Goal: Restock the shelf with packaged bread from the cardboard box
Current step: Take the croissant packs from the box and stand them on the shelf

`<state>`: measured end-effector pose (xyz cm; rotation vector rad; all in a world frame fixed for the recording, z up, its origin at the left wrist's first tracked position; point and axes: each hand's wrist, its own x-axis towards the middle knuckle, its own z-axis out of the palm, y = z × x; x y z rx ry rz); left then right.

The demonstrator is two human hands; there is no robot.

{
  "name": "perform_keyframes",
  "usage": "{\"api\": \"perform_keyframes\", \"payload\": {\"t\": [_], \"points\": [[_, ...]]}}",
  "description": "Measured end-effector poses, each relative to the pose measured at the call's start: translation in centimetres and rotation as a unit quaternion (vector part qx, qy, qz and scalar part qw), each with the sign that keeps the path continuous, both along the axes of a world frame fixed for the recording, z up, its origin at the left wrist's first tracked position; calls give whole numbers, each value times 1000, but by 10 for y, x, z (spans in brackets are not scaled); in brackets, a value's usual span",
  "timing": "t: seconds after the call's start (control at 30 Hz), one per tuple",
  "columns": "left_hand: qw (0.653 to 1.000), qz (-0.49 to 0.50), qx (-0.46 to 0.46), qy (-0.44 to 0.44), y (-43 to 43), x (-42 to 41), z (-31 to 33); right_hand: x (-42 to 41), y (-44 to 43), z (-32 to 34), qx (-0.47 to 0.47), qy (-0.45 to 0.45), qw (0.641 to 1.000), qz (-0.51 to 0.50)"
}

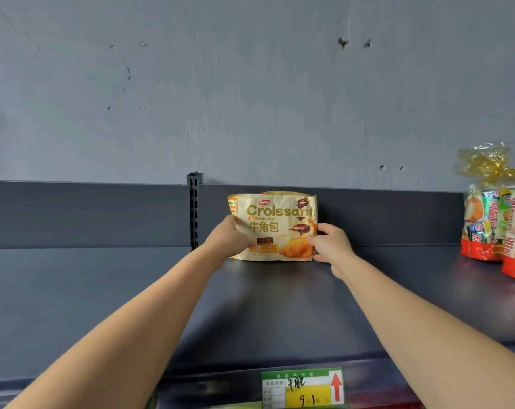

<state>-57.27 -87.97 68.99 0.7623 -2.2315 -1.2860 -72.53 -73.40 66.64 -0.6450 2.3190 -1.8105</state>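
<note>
— What did the hands have?

— I saw my left hand (231, 236) and right hand (330, 245) gripping one croissant bag (275, 227) by its sides, upright at the back of the dark shelf (102, 290), against the rear panel.

— And around it?

— A slotted post (194, 211) stood just left; bright snack packs (498, 225) sat far right; a price tag (303, 388) hung on the front edge.

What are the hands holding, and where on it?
Both hold the croissant bag, upright at the shelf's back: left hand on its left edge, right hand on its lower right edge.
</note>
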Motion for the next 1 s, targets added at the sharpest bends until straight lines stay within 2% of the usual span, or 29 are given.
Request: {"api": "perform_keyframes", "payload": {"t": [0.27,0.57,0.77,1.0], "points": [[1000,10,-18,-20,4,7,-1,8,2,3,28,14,999,-29],[997,-23,-54,-49,14,24,0,26,12,5,75,34,996,-42],[992,-34,-66,-102,21,37,1,39,22,4,97,57,992,-48],[980,-56,-142,-125,37,56,-2,69,44,2,135,94,984,-63]]}}
